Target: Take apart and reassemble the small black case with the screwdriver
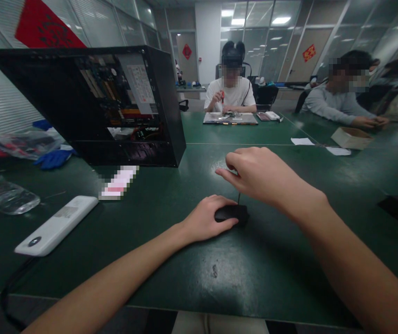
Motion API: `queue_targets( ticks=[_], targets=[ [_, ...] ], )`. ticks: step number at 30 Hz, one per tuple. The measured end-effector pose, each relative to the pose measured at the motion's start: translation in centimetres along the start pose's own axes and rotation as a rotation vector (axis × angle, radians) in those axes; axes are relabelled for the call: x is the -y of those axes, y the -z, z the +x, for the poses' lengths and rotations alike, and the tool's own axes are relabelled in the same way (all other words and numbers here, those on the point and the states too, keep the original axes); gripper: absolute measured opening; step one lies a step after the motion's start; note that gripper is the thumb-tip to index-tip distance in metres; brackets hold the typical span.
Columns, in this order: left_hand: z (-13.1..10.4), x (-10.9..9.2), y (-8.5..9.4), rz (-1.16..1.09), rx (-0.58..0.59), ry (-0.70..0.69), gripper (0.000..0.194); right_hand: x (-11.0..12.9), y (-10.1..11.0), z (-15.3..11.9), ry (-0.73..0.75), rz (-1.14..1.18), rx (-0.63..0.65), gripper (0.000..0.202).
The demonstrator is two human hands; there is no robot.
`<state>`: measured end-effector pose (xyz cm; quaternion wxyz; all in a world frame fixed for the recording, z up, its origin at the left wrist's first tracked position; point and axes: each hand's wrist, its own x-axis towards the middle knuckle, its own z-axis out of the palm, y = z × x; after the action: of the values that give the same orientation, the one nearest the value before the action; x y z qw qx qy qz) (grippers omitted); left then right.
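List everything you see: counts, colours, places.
table: one, green, centre
computer case: one, black, back left
slim device: one, white, front left
bottle: one, clear, far left
gloves: count unclear, blue, left
blurred item: one, pinkish, left
panel: one, silver, opposite
papers: two, white, back right
box: one, tan, back right
wall hangings: three, red, background
people: several, mixed clothing, background
small object: one, black, centre
rod: one, dark, centre
left hand: one, bare, on object
right hand: one, bare, above rod
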<state>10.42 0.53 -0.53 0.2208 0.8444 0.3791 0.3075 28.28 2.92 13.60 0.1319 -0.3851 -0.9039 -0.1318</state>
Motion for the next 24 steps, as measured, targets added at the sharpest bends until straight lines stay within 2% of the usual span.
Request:
queue_targets(
  ticks=[3, 7, 10, 14, 18, 20, 24],
  targets=[
    [0.0, 0.0, 0.1, 0.021, 0.017, -0.008, 0.035, -0.7, 0.6, -0.5, -0.041, -0.011, 0.066, 0.035],
    [0.0, 0.0, 0.2, 0.03, 0.021, -0.012, 0.036, -1.9, 2.0, -1.7, 0.164, 0.251, 0.17, 0.012],
    [0.0, 0.1, 0.2, 0.035, 0.027, -0.012, 0.037, -2.3, 2.6, -2.3, 0.163, 0.259, 0.212, 0.01],
    [-0.1, 0.0, 0.2, 0.041, 0.034, -0.008, 0.037, -2.5, 2.5, -2.3, 0.039, 0.173, 0.217, 0.021],
    [0.0, 0.0, 0.2, 0.036, 0.029, -0.004, 0.036, -2.3, 2.6, -2.3, 0.208, 0.312, 0.205, 0.014],
    [0.0, 0.1, 0.1, 0.036, 0.032, -0.008, 0.036, -2.2, 2.7, -2.3, 0.242, 0.332, 0.19, 0.014],
    [-0.1, 0.1, 0.0, 0.043, 0.033, -0.011, 0.036, -2.1, 2.4, -2.1, 0.116, 0.2, 0.14, 0.018]
  ],
)
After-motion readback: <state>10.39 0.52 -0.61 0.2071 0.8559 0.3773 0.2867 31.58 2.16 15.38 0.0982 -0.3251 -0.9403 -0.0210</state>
